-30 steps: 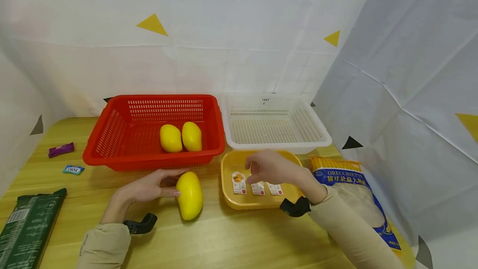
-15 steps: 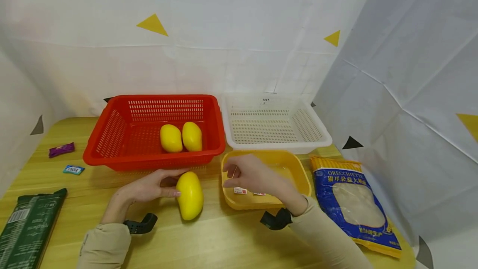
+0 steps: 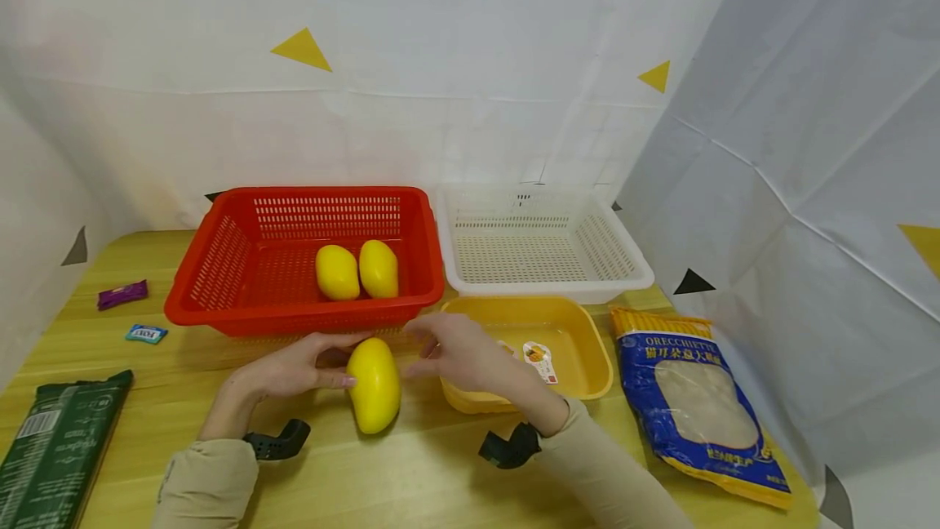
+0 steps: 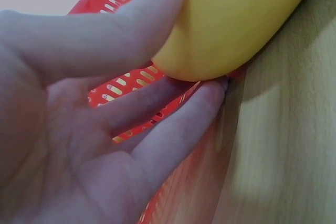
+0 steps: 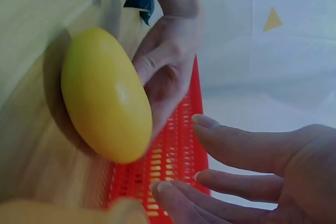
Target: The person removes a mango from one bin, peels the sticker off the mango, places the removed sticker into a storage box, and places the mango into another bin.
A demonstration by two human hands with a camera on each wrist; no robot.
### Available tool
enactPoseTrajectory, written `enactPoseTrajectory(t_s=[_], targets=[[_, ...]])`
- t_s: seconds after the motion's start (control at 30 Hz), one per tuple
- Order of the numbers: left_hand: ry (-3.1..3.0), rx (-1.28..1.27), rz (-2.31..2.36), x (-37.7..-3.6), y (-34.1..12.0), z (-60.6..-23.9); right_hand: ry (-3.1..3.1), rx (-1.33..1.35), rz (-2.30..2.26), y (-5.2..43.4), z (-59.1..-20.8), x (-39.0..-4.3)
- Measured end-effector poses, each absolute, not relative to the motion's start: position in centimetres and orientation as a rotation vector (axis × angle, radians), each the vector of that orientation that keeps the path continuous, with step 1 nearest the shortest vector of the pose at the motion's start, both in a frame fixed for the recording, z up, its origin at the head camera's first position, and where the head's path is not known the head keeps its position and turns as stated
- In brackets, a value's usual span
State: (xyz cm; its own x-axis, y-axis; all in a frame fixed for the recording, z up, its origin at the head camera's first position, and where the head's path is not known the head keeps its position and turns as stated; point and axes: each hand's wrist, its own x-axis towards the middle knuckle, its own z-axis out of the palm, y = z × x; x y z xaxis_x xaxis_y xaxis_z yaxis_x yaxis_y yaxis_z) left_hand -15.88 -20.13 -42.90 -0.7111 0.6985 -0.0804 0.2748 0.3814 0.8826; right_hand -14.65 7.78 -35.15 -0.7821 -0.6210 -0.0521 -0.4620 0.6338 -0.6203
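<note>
A yellow mango (image 3: pixel 374 384) lies on the wooden table in front of the red basket (image 3: pixel 294 318). My left hand (image 3: pixel 334 362) holds the mango's left end, thumb on its near side and fingers behind it. The left wrist view shows the thumb (image 4: pixel 105 30) over the mango (image 4: pixel 231 19) and the fingers beneath, against the basket wall. My right hand (image 3: pixel 424 349) is empty with fingers spread. It hovers just right of the mango, between it and the yellow tray (image 3: pixel 591 349). The right wrist view shows its straight fingers (image 5: pixel 247 145) apart from the mango (image 5: pixel 105 95).
Two more mangoes (image 3: pixel 358 270) lie in the red basket. A white basket (image 3: pixel 543 288) stands behind the yellow tray, which holds small labels (image 3: pixel 539 353). A pasta bag (image 3: pixel 698 390) lies right. A green packet (image 3: pixel 51 439), purple wrapper (image 3: pixel 121 294) and blue packet (image 3: pixel 145 334) lie left.
My right hand has left the yellow tray and moved left to the mango, uncovering a label in the tray. The left hand and mango have stayed put.
</note>
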Motion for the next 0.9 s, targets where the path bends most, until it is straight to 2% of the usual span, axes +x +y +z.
enactPoseTrajectory(t_s=[0.27,0.9], targets=[[2.216,0.88,1.273,-16.0,-20.1,-42.9,2.542,-0.843,-0.887,6.2,-36.1,-14.6],[2.152,0.876,1.314,-16.1,-20.2,-43.0,2.672,-0.858,-0.554,3.5,-38.6,-13.1]])
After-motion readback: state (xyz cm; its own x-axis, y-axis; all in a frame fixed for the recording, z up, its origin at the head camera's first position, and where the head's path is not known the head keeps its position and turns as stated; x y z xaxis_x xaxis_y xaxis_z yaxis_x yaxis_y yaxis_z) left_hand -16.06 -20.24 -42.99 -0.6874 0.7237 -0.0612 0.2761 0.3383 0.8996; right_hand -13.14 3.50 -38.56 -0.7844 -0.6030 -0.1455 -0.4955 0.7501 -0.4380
